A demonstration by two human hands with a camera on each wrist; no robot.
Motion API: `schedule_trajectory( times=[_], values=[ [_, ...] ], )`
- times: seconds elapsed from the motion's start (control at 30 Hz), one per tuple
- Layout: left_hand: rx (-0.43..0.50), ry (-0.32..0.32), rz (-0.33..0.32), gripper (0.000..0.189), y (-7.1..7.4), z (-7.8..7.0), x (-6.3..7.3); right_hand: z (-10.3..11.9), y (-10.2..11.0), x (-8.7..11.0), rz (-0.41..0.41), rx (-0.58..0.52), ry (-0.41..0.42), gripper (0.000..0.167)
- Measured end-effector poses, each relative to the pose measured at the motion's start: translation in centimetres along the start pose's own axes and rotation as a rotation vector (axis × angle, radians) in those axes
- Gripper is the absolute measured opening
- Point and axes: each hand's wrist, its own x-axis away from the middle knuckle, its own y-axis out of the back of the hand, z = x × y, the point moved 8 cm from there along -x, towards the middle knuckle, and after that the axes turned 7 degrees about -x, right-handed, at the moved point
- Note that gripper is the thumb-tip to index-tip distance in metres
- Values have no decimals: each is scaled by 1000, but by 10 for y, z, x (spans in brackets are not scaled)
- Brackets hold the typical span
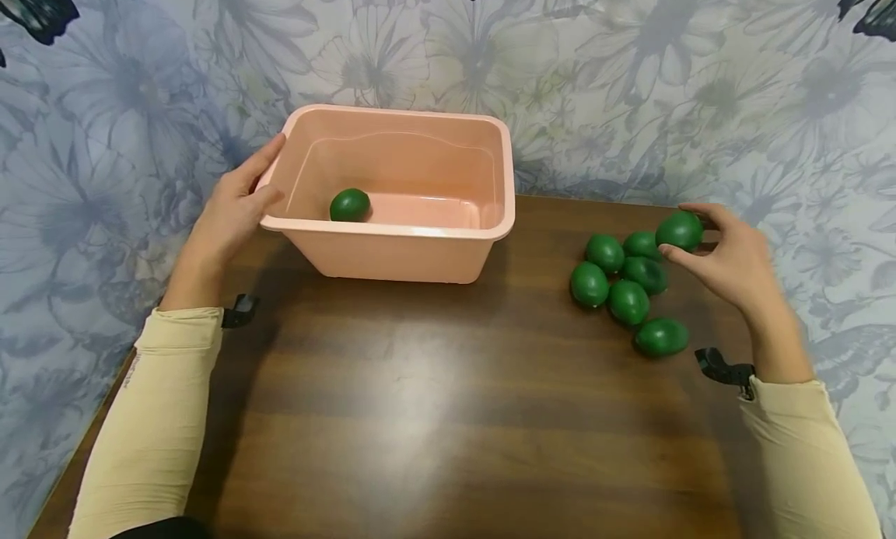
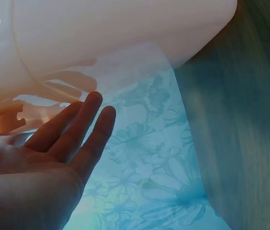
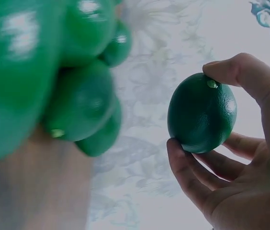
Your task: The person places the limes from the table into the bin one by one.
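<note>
A person's left hand (image 1: 232, 214) is gripping the near-10 o'clock end of a peach plastic tub (image 1: 399, 256), thumb lapping over the rim and fingers extending outside it, apparently to steady the container, which is sitting toward 11 o'clock on a wooden surface (image 1: 413, 430). Inside, a single green lime (image 1: 350, 205) is resting toward 9 o'clock. Between 2 and 3 o'clock, the right hand (image 1: 736, 260) is pinching another lime (image 1: 679, 230) end to end between thumb and fingers, a hold probably suited to its smooth, rounded skin. Six loose limes (image 1: 628, 302) are lying at 3 o'clock, one sitting at the group's 5 o'clock edge; their close grouping is likely putting them within easy reach. Neither tub nor fruit is showing a readable brand or label; a faint marking is running along the left sleeve (image 1: 157, 414), too small to read.
</note>
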Motion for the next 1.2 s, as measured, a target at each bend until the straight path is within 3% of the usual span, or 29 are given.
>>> schedule_trajectory(
  times=[0.23,0.43,0.57,0.67,0.77,1.0,1.2],
  values=[
    [-32,14,-6,68,6,7,4,26,-7,-15,17,-37,42,74],
    [-162,23,51,69,11,3,5,41,-11,-24,13,-33,64,75],
    [-276,-17,96,70,11,-8,1,48,-12,-28,7,-34,71,76],
    [-346,-63,85,69,13,-20,-8,54,-12,-32,-2,-45,75,74],
    [-381,-70,85,71,11,-28,-20,58,-11,-38,-5,-48,76,74],
    [-378,47,210,89,-7,-20,-26,70,-16,-46,3,-53,95,72],
    [-307,111,244,97,-15,-18,-29,79,-19,-54,-22,-76,150,70]
  ],
)
